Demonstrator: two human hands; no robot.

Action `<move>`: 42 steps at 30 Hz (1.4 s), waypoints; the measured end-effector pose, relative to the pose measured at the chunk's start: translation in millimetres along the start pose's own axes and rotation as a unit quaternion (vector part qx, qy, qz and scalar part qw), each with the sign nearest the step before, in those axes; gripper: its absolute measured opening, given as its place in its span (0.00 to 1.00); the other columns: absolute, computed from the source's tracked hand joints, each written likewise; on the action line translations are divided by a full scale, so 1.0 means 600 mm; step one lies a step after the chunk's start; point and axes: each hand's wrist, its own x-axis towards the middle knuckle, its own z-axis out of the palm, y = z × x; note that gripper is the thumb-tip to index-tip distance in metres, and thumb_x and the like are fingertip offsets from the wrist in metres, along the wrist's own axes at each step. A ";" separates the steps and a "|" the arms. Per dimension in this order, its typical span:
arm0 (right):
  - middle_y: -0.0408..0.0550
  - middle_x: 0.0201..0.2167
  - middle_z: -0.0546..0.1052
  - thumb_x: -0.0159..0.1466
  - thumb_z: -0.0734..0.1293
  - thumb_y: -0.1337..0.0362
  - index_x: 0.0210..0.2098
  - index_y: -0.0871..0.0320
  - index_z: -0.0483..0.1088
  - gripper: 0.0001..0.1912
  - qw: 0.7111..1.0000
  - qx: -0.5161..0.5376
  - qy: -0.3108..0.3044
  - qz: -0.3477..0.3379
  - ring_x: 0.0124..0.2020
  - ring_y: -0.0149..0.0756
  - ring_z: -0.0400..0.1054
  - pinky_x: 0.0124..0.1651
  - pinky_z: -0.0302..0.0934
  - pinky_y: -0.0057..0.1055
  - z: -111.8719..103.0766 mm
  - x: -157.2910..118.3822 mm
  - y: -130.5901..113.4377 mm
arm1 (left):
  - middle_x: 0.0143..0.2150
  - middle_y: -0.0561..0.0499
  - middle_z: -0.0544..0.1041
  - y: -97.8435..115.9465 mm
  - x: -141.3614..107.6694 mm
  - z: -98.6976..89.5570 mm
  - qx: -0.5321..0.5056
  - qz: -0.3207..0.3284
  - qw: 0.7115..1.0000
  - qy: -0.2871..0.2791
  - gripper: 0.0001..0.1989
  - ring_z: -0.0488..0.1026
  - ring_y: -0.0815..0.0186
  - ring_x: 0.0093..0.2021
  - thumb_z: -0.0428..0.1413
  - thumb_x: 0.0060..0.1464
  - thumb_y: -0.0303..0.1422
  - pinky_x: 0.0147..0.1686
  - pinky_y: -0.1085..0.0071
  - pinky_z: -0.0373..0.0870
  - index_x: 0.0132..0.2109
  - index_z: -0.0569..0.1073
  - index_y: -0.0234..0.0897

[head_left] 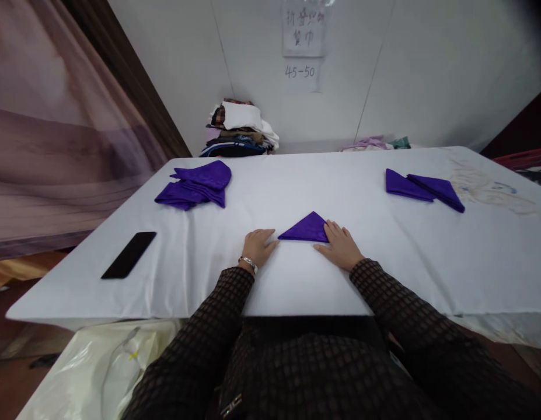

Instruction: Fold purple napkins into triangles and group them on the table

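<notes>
A purple cloth napkin [306, 228], folded into a triangle, lies flat on the white-covered table in front of me. Its peak points away from me and its long edge faces me. My left hand [258, 247] rests on the tablecloth by the napkin's left corner, fingers stretched out and nothing held. On the right corner lie the fingers of my right hand [340, 245], spread flat, with the thumb apart on the tablecloth. Two folded purple napkins [423, 188] sit at the far right, partly overlapping. A loose heap of purple napkins [195, 185] is at the far left.
A black phone-like slab [129, 255] lies at the table's left. Beyond the far edge of the table [261, 291] is a stack of clothes [241, 128] against the wall. Paper signs [303, 29] hang there. A plastic-wrapped bundle [104, 361] stands below the near left edge.
</notes>
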 end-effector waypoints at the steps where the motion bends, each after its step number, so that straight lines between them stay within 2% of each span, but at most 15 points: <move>1: 0.60 0.66 0.50 0.62 0.50 0.40 0.65 0.66 0.48 0.43 1.000 -0.001 0.001 -0.002 0.66 0.50 0.41 0.63 0.40 0.48 0.000 0.000 0.000 | 0.49 0.49 0.76 0.007 0.000 0.000 -0.008 0.007 1.000 0.007 0.17 0.69 0.61 0.52 0.54 0.56 0.39 0.54 0.61 0.62 0.51 0.72 0.41; 6: 0.60 0.66 0.50 0.63 0.50 0.40 0.65 0.66 0.48 0.43 1.000 -0.006 0.007 -0.003 0.66 0.50 0.42 0.63 0.40 0.48 -0.002 -0.002 -0.001 | 0.43 0.50 0.77 0.033 0.015 0.004 -0.027 0.016 1.000 -0.001 0.12 0.70 0.60 0.47 0.55 0.54 0.34 0.49 0.62 0.64 0.46 0.75 0.41; 12: 0.61 0.66 0.50 0.63 0.51 0.40 0.64 0.67 0.49 0.42 1.000 -0.015 0.012 -0.008 0.66 0.50 0.43 0.63 0.41 0.48 0.002 -0.003 0.001 | 0.37 0.50 0.77 0.031 0.030 0.009 -0.047 -0.002 0.999 -0.006 0.08 0.70 0.61 0.42 0.53 0.54 0.31 0.45 0.64 0.65 0.39 0.76 0.40; 24: 0.60 0.66 0.51 0.63 0.51 0.41 0.65 0.65 0.48 0.41 1.000 -0.005 0.009 -0.013 0.66 0.50 0.42 0.63 0.41 0.50 0.000 -0.005 0.003 | 0.33 0.49 0.76 0.033 0.028 0.005 -0.010 0.025 0.999 -0.026 0.08 0.69 0.61 0.39 0.49 0.57 0.30 0.41 0.65 0.66 0.36 0.73 0.39; 30: 0.61 0.66 0.51 0.63 0.51 0.41 0.65 0.65 0.47 0.42 1.000 -0.005 0.009 -0.018 0.66 0.51 0.42 0.63 0.40 0.50 0.003 -0.005 0.005 | 0.35 0.49 0.75 0.030 0.023 0.006 -0.022 0.040 0.999 -0.017 0.08 0.69 0.61 0.40 0.49 0.54 0.26 0.42 0.64 0.67 0.38 0.72 0.39; 38: 0.60 0.66 0.51 0.63 0.51 0.41 0.65 0.65 0.47 0.42 1.000 -0.005 0.008 -0.014 0.66 0.50 0.42 0.63 0.40 0.49 0.002 -0.005 0.004 | 0.33 0.50 0.75 0.039 0.027 0.007 -0.038 -0.048 0.998 -0.013 0.07 0.70 0.61 0.38 0.51 0.51 0.27 0.40 0.64 0.68 0.35 0.73 0.40; 42: 0.60 0.66 0.51 0.63 0.51 0.41 0.65 0.65 0.48 0.41 1.000 -0.010 0.010 -0.014 0.66 0.49 0.43 0.63 0.40 0.48 0.001 -0.005 0.002 | 0.31 0.50 0.75 0.038 0.026 0.005 -0.036 -0.070 0.997 -0.015 0.06 0.70 0.60 0.38 0.51 0.50 0.28 0.39 0.64 0.67 0.34 0.73 0.40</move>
